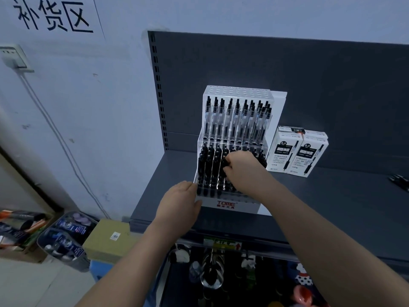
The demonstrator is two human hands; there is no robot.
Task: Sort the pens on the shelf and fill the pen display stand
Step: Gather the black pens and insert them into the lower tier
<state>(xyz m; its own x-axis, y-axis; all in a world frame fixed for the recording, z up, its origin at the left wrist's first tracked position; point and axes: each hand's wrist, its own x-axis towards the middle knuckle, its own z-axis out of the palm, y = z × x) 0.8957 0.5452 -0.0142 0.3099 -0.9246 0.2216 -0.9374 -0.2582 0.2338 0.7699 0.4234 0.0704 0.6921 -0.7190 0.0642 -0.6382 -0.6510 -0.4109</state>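
The right hand [241, 171] pinches a black pen [224, 166], but the tips of its fingers [232, 157] are hidden among the other pens [207, 167]. Loose pens [400, 181] are cut off by the right edge. The small print on the pen boxes [296, 154] is too tiny to read.

The pen display stand [225, 204] fills the shelf's [354, 196] left part, with two white pen boxes [296, 152] just beside its right flank. Bare shelf lies open before the boxes, rightward to loose pens [399, 181]. Black pens [207, 167] crowd the lower tier, the right hand [243, 169] pinching one; the left hand [180, 201] touches the front-left corner.
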